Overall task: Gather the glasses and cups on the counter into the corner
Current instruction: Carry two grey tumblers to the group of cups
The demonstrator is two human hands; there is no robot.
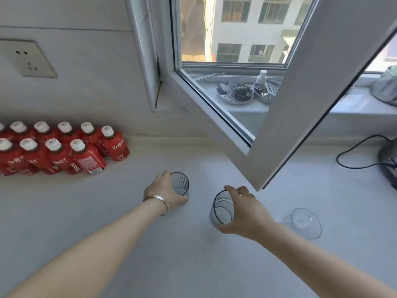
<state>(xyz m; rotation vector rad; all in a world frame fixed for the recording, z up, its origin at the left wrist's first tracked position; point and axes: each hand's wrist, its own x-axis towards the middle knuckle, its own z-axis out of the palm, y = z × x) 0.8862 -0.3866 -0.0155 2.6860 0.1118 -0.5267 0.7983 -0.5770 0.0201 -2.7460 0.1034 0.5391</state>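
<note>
The left hand is wrapping its fingers around a ribbed glass standing in the middle of the counter. The right hand is clamping a second glass by its rim, and this glass is tilting. A clear cup is waiting nearer the right edge. I think both glasses should be travelling upright and low, passing under the open window sash, toward the back edge beside the red bottles.

Both bare arms stretch forward, forearms converging toward the middle. The left hand reaches further out, a thin bracelet on its wrist, fingers and thumb curled round a glass. The right hand sits nearer the body and just to the right, palm down, thumb and fingers clamped either side of a second glass.
</note>
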